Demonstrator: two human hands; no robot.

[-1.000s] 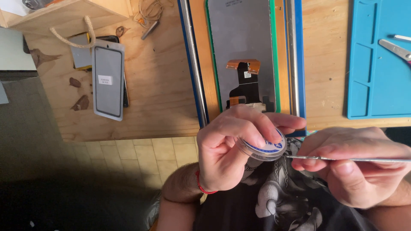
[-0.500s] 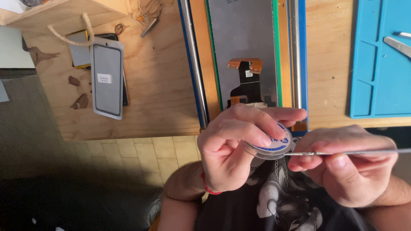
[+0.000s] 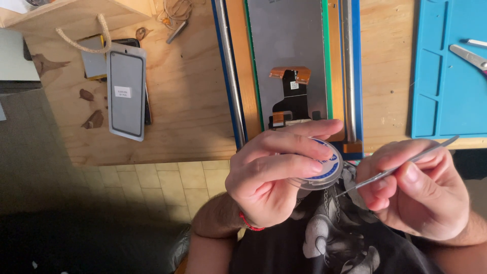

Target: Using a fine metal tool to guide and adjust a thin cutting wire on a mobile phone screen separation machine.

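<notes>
My left hand [image 3: 271,172] grips a small round clear spool [image 3: 324,170] with a blue and white label, held in front of my chest. My right hand [image 3: 421,190] pinches a thin metal pick [image 3: 401,166], whose pointed tip sits at the spool's lower right edge. Just beyond the hands, a phone display panel [image 3: 289,45] lies face down on the wooden bench, with an orange and black flex cable [image 3: 289,91] on its back, clamped between two metal rails in a blue frame [image 3: 228,76].
A glass screen lens [image 3: 126,94] with a white sticker lies on the wooden bench [image 3: 187,101] at left, over a dark phone. A blue silicone mat [image 3: 449,71] with metal tweezers [image 3: 469,56] sits at right. Tiled floor shows below the bench edge.
Both hands shifted slightly up and right with the spool. The pick now angles upward to the right, its tip still at the spool's edge.
</notes>
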